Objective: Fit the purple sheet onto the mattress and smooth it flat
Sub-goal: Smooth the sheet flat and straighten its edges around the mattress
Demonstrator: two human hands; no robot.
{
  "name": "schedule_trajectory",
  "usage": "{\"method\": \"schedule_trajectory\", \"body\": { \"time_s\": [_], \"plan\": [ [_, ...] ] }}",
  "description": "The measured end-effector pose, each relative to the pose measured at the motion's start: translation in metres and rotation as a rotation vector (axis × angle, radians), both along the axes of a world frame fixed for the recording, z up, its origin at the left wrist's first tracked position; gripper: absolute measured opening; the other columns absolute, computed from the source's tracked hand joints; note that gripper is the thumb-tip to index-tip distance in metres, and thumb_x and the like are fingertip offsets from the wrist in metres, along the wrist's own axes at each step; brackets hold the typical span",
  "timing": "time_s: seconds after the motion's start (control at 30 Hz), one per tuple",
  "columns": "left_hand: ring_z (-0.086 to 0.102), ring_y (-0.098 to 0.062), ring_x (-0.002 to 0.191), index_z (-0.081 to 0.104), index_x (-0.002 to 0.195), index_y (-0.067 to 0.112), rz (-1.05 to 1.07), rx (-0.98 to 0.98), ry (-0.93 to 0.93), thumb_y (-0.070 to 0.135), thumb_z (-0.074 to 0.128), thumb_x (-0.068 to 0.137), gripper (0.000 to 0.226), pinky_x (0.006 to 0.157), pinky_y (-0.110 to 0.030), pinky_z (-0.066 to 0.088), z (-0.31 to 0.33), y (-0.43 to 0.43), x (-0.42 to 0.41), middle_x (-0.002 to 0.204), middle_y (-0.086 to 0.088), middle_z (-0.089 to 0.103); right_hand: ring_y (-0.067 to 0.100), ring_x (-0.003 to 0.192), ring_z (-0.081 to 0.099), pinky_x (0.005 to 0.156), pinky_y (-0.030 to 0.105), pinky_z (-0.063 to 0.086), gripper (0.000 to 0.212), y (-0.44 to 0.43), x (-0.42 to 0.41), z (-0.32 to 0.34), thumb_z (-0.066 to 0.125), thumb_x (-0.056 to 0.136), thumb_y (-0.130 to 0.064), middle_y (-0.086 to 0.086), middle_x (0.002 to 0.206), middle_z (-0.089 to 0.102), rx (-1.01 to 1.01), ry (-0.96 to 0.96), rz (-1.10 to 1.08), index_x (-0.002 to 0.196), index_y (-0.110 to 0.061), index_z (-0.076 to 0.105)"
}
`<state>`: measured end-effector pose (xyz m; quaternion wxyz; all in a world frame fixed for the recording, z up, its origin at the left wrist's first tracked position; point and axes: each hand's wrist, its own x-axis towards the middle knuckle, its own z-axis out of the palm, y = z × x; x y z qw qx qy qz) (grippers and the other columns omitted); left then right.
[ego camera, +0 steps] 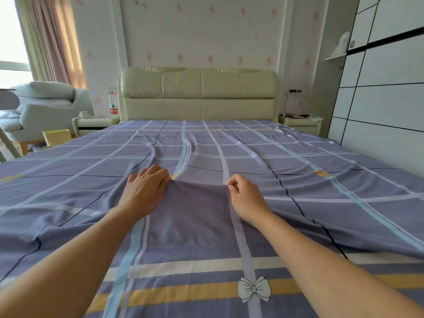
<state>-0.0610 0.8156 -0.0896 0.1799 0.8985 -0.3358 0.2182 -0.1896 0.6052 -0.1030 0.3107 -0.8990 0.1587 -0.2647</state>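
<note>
**A:** Where is the purple sheet?

**B:** The purple sheet point(298, 157) lies spread over the whole bed, from the near edge up to the headboard point(199, 92). It is checked with pale blue, white and dark lines. The mattress is hidden beneath it.

**A:** Does it lie flat?

**B:** No. Long creases run from the middle toward the headboard, and folds fan out to both sides. Near the bottom edge a yellow band crosses the cloth, with a white printed bow point(253, 289) on it.

**A:** And the hands?

**B:** Both reach over the middle of the bed on bare forearms. The left grip point(146, 189) lies palm down with its fingers curled in, bunching the sheet under the fingertips. The right grip point(246, 198) pinches a small fold between thumb and fingers. The cloth between the two is drawn smooth, with gathers at each hand.

**A:** What stands round the bed?

**B:** The headboard is cream and padded, set against flowered wallpaper. The left bedside table point(96, 122) carries a clear water bottle point(113, 106) with a red label. The right bedside table point(300, 123) holds a cable and some things too small to tell. Off to the left are a pale armchair point(46, 104), a yellow bin point(57, 136) on the floor and a pinkish curtain point(57, 37) beside a bright window. On the right stands a white wardrobe point(385, 88) with dark lines.
</note>
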Motion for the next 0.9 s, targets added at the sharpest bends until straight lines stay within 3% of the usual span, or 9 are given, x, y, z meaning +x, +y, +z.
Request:
{"method": "schedule_trajectory", "body": {
  "time_s": [0.33, 0.47, 0.6, 0.67, 0.77, 0.9],
  "plan": [
    [0.048, -0.025, 0.087, 0.04, 0.081, 0.023, -0.03, -0.156, -0.078, 0.026, 0.033, 0.102, 0.022, 0.082, -0.036, 0.03, 0.008, -0.002, -0.005, 0.088, 0.008, 0.041, 0.025, 0.072, 0.06, 0.065, 0.04, 0.05, 0.013, 0.009, -0.001, 0.001, 0.042, 0.099, -0.023, 0.0, 0.079, 0.065, -0.121, -0.298, -0.091, 0.094, -0.018, 0.053],
    [0.045, -0.025, 0.073, 0.038, 0.075, 0.02, -0.089, -0.242, -0.041, 0.019, 0.037, 0.101, 0.026, 0.07, -0.034, 0.031, 0.012, -0.007, 0.0, 0.071, 0.006, 0.042, 0.027, 0.07, 0.059, 0.063, 0.041, 0.048, 0.013, 0.011, 0.001, 0.0, 0.042, 0.099, -0.023, -0.001, 0.075, 0.062, -0.083, -0.345, -0.115, 0.093, -0.018, 0.052],
    [0.045, -0.031, 0.068, 0.038, 0.071, 0.021, -0.126, -0.288, 0.084, 0.021, 0.037, 0.101, 0.029, 0.064, -0.039, 0.035, 0.002, -0.009, 0.004, 0.066, -0.002, 0.048, 0.027, 0.078, 0.058, 0.066, 0.034, 0.042, 0.013, 0.007, 0.002, -0.002, 0.04, 0.099, -0.026, 0.0, 0.083, 0.063, -0.093, -0.175, -0.151, 0.095, -0.02, 0.052],
    [0.047, -0.032, 0.071, 0.044, 0.08, 0.012, -0.089, -0.236, 0.106, 0.025, 0.036, 0.1, 0.025, 0.065, -0.037, 0.036, -0.007, -0.009, 0.005, 0.073, -0.006, 0.054, 0.027, 0.083, 0.057, 0.068, 0.032, 0.039, 0.015, 0.005, 0.003, -0.006, 0.04, 0.098, -0.027, 0.001, 0.091, 0.063, -0.096, -0.021, -0.138, 0.096, -0.02, 0.053],
    [0.053, -0.037, 0.076, 0.04, 0.08, 0.016, -0.1, -0.108, 0.13, 0.029, 0.035, 0.099, 0.024, 0.07, -0.041, 0.043, -0.022, -0.008, 0.012, 0.075, -0.009, 0.055, 0.024, 0.084, 0.054, 0.071, 0.032, 0.04, 0.016, 0.005, 0.002, -0.016, 0.04, 0.099, -0.027, 0.003, 0.101, 0.064, -0.129, 0.17, -0.049, 0.098, -0.02, 0.055],
    [0.056, -0.036, 0.086, 0.036, 0.076, 0.023, -0.069, 0.033, 0.133, 0.031, 0.032, 0.1, 0.026, 0.073, -0.038, 0.035, -0.039, -0.004, 0.014, 0.086, -0.009, 0.063, 0.027, 0.092, 0.057, 0.078, 0.035, 0.047, 0.016, 0.01, 0.0, -0.025, 0.041, 0.098, -0.027, 0.005, 0.103, 0.065, -0.13, 0.246, 0.019, 0.099, -0.019, 0.056]
  ]
}}
